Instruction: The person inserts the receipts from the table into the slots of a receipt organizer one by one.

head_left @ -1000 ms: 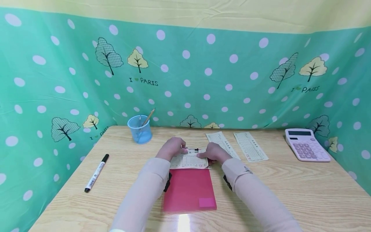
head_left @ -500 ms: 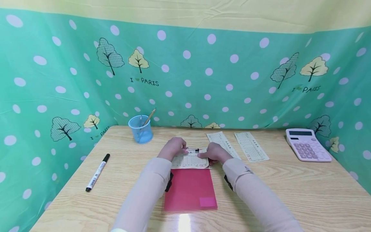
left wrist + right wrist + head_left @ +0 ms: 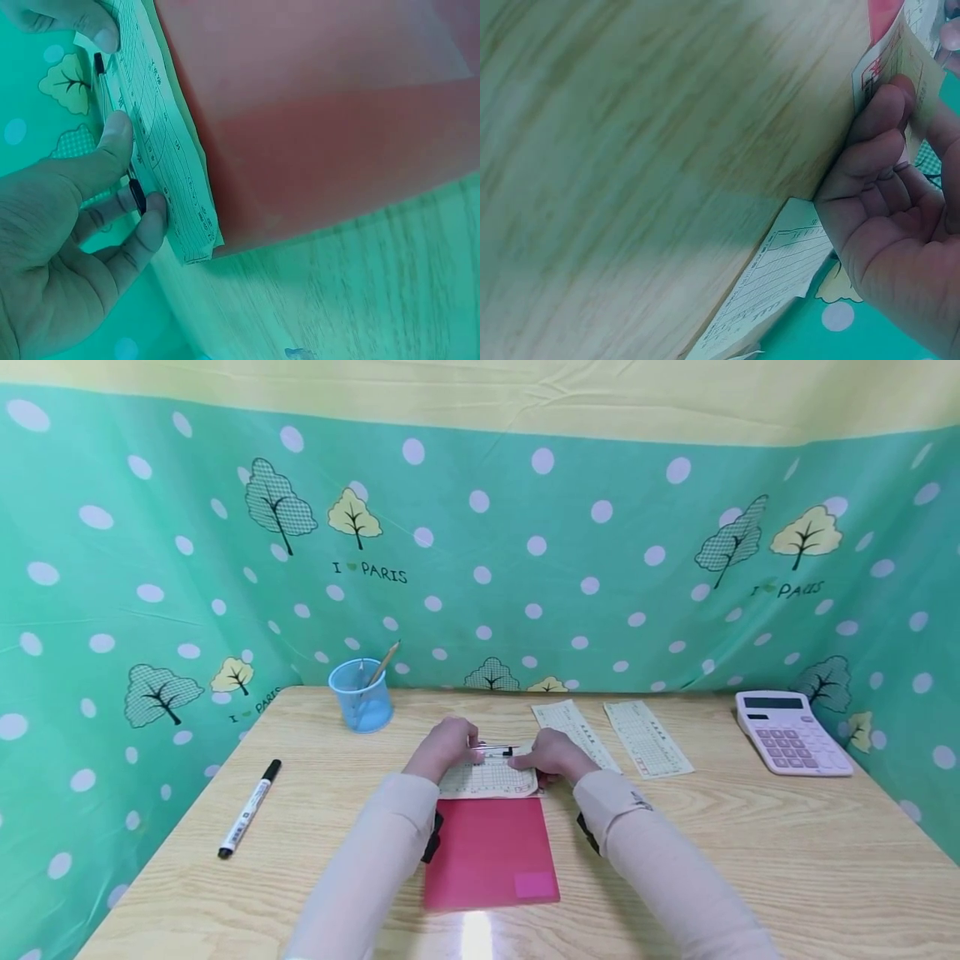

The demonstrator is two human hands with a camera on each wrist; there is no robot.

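Note:
A pink-red folder lies at the middle of the table, with printed paper forms across its far end. Along the forms' far edge runs a thin metal file fastener with black sliders. My left hand pinches the fastener's left part; in the left wrist view its fingers curl around a black slider, thumb over the paper. My right hand grips the forms at their right edge, thumb on top and fingers beneath. In the right wrist view a form corner bends up at its fingertips.
Two more printed slips, a nearer one and one further right, lie beyond the right hand. A pink calculator is at the far right. A blue mesh cup with pencils stands back left; a marker lies left.

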